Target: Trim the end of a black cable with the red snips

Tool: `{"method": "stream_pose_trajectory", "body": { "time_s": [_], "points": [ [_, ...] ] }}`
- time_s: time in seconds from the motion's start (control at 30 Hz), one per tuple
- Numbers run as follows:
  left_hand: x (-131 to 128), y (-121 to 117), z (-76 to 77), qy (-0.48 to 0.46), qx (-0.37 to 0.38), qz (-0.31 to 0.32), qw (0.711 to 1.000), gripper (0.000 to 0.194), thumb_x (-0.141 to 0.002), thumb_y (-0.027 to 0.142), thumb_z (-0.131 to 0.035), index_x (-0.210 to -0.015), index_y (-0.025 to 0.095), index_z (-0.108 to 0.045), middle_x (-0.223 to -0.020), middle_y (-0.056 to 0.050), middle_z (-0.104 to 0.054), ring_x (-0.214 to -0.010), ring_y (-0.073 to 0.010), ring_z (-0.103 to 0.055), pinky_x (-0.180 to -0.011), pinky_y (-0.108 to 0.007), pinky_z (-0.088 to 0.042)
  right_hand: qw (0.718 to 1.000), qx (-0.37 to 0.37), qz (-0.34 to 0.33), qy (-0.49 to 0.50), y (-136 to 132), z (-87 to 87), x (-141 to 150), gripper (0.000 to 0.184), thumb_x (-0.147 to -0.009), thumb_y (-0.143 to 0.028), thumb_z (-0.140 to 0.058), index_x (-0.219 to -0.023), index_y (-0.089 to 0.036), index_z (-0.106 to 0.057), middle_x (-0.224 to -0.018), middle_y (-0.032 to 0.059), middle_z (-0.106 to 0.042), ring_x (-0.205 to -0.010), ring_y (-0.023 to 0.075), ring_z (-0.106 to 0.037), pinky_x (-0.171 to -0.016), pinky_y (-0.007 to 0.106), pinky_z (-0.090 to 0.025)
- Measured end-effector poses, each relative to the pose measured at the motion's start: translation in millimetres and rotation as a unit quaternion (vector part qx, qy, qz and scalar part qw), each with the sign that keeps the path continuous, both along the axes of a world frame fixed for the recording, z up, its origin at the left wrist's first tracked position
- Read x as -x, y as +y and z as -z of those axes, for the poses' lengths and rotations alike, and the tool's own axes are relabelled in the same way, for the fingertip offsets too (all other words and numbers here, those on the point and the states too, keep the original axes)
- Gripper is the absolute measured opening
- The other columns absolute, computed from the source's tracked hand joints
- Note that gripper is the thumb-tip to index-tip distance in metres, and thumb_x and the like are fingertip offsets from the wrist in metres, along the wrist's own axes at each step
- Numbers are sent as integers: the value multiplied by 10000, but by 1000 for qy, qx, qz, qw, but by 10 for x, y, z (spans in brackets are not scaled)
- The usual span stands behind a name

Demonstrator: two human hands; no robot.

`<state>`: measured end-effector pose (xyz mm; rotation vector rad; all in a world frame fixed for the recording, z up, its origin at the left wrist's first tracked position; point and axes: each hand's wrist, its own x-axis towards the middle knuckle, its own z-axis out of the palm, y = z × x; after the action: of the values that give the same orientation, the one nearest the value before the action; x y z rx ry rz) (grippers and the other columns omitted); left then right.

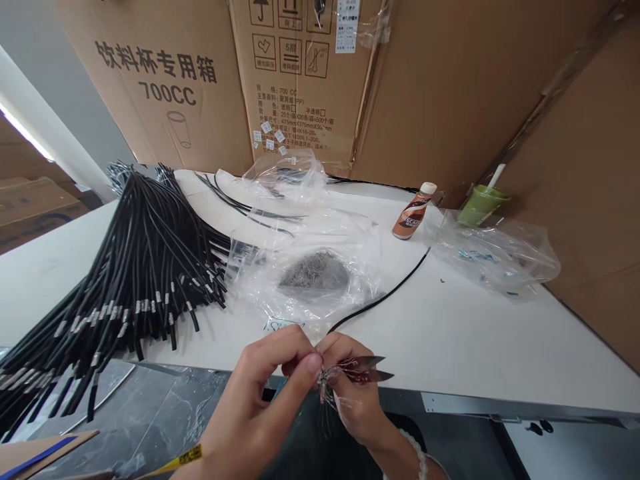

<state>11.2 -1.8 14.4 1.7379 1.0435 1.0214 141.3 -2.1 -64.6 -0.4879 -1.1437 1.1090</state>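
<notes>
My left hand (260, 393) and my right hand (353, 393) meet at the near edge of the white table (475, 333). Both are closed in a pinch around the end of a single black cable (385, 293), which runs away across the table toward the upper right. Fine wire strands (324, 385) stick out between my fingertips. My right hand also grips small metal-bladed pliers or scissors (367, 368), their tips pointing right. A clear plastic bag (315, 273) holding a grey heap of small metal parts lies just beyond my hands.
A large bundle of black cables (135, 267) with metal ferrules covers the table's left side. A brown drink bottle (414, 212), a green cup with a straw (481, 200) and another plastic bag (500, 253) sit at the right. Cardboard boxes (300, 73) wall the back.
</notes>
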Motion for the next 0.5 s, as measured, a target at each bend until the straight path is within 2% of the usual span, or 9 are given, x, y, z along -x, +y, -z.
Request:
{"method": "stream_pose_trajectory", "body": {
  "time_s": [0.2, 0.4, 0.5],
  "points": [
    [-32, 10, 54, 1, 27, 10, 1000, 317, -942, 343, -484, -657, 205, -503, -649, 12, -493, -647, -135, -471, -622, -265, -386, 1000, 6, 3, 22, 0, 92, -2, 186, -926, -302, -655, -775, -207, -603, -753, 10, -601, -690, 132, -579, -629, 250, -482],
    [-55, 14, 107, -34, 41, 15, 998, 348, -975, 375, -465, -670, 206, -478, -670, 18, -466, -661, -133, -445, -654, -266, -371, 1000, 6, -4, 26, -2, 77, -25, 152, -948, -297, -631, -817, -224, -613, -768, 0, -613, -668, 111, -568, -626, 226, -475],
    [-67, -18, 79, -69, 68, -4, 995, 375, -981, 458, -429, -710, 217, -527, -716, 5, -502, -718, -153, -473, -716, -274, -393, 1000, 0, 12, 22, -6, 50, -28, 140, -951, -319, -628, -847, -226, -641, -783, 12, -617, -714, 125, -592, -652, 236, -493]
  ]
}}
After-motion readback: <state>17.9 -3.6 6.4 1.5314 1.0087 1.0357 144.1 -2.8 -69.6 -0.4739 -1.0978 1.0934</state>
